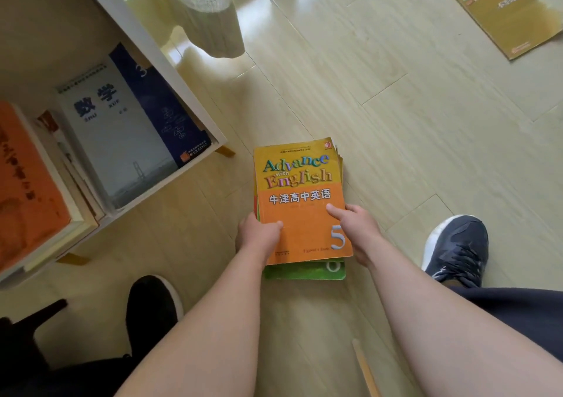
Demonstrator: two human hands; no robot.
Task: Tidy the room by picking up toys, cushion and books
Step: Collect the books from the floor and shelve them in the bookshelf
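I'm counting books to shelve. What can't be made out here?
Head view: stack under the orange textbook: covered; count unclear.
Most fingers of left hand and right hand: hidden beneath the stack.
Yellow-brown book on the floor: title blurred.
Orange shelf book: cut by the left edge.

On the right foot is a dark navy sneaker with laces and a white sole; on the left, a black shoe with a white sole edge. Dark navy cloth covers the right leg. The left hand and right hand are bare.
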